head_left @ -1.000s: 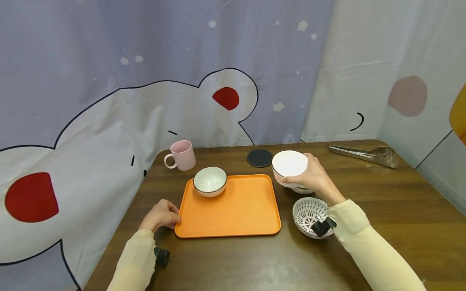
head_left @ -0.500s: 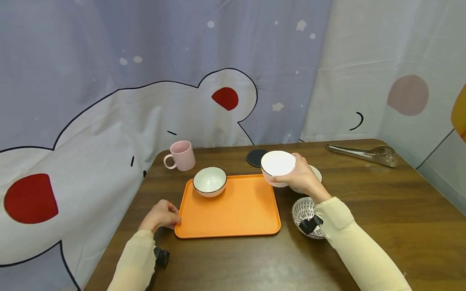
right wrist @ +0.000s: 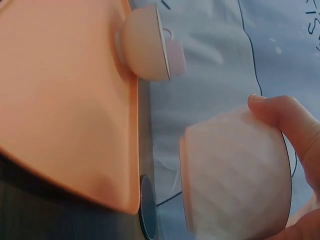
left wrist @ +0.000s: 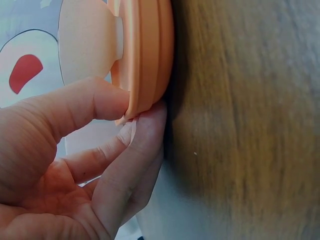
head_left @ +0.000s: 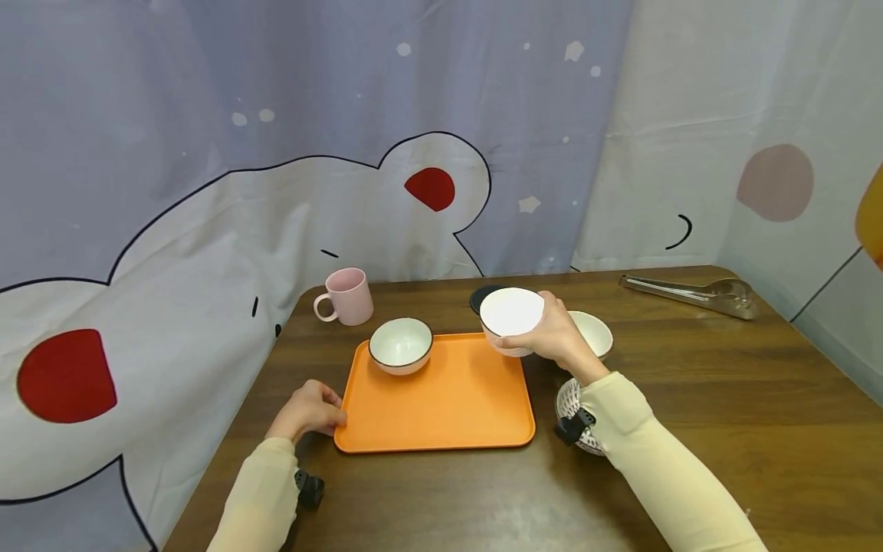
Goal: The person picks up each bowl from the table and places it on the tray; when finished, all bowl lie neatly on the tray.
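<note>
My right hand [head_left: 554,333] grips a white bowl [head_left: 512,312] by its side, over the back right corner of an orange tray [head_left: 441,414]. The right wrist view shows this bowl [right wrist: 235,175] apart from the tray, its outside faceted, with the thumb along the rim. A second bowl [head_left: 400,345], pale with a dark rim, stands on the tray's back left corner. At the tray's left edge, my left hand [head_left: 308,410] pinches the rim; in the left wrist view thumb and fingers [left wrist: 142,132] close on that rim.
Right of the tray stand another white bowl [head_left: 593,333] and a patterned bowl [head_left: 569,395], both partly behind my right arm. A black round coaster [head_left: 483,296] lies behind the held bowl. A pink mug [head_left: 349,297] stands back left, metal tongs [head_left: 693,295] back right.
My right hand has carried the white bowl leftward from beside the tray to over its back right corner, uncovering another white bowl. The left hand stays at the tray's edge.
</note>
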The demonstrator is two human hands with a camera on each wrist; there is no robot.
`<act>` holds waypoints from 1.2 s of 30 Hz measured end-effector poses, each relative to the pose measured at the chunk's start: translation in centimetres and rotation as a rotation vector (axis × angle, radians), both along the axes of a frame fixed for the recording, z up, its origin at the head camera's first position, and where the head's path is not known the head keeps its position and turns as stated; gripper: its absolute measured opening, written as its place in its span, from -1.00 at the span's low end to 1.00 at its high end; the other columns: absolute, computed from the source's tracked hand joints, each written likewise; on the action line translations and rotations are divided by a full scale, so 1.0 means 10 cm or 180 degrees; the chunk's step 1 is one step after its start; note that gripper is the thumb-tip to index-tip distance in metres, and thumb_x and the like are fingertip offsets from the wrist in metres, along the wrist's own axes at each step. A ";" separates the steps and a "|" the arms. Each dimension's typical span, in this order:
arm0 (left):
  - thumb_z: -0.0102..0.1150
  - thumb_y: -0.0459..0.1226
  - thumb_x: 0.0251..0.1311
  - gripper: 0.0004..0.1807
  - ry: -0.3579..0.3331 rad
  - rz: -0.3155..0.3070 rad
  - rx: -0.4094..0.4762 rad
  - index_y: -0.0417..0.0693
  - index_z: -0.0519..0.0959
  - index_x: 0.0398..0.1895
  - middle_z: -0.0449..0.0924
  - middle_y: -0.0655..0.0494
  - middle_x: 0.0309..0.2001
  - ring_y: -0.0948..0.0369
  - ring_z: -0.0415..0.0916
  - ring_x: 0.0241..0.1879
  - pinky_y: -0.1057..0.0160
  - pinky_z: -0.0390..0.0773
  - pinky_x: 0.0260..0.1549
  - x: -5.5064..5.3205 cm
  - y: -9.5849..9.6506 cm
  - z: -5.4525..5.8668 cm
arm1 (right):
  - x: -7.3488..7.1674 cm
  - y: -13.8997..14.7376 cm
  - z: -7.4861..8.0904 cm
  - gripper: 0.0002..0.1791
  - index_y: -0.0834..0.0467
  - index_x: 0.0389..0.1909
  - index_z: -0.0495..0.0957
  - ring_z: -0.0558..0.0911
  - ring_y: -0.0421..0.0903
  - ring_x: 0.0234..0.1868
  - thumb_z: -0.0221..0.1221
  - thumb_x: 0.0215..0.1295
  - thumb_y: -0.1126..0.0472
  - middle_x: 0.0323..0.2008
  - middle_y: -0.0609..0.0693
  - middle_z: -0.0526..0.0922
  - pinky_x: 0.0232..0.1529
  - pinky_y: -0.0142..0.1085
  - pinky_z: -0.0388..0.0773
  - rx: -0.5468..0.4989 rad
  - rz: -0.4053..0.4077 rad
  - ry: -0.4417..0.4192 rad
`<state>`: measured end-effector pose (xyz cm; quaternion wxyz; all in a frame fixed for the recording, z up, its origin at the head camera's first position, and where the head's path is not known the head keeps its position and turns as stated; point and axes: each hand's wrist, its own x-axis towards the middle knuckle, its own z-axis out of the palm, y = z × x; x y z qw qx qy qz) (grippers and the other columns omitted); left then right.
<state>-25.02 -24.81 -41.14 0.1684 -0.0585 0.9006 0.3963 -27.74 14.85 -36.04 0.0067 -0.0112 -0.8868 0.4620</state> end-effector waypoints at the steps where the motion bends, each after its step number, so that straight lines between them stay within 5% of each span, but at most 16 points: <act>1: 0.33 -0.49 -0.10 -0.69 0.0002 -0.0001 0.0001 -0.43 0.50 -0.24 0.55 -0.20 -0.32 0.16 0.63 -0.51 0.16 0.72 -0.39 0.00 0.00 0.00 | 0.00 -0.02 0.00 0.31 0.28 0.47 -0.07 0.33 0.28 0.27 0.56 -0.23 0.02 0.33 0.32 0.18 0.26 0.13 0.41 0.0004 0.0004 0.0005; 36: 0.33 -0.48 -0.08 -0.68 -0.0037 -0.0005 0.0011 -0.43 0.50 -0.22 0.57 -0.20 -0.30 0.14 0.64 -0.49 0.14 0.72 -0.37 -0.02 -0.01 -0.01 | -0.12 -0.42 -0.23 0.36 0.25 0.49 -0.10 0.33 0.26 0.30 0.57 -0.25 -0.02 0.36 0.30 0.17 0.30 0.11 0.36 0.0056 -0.0028 -0.0222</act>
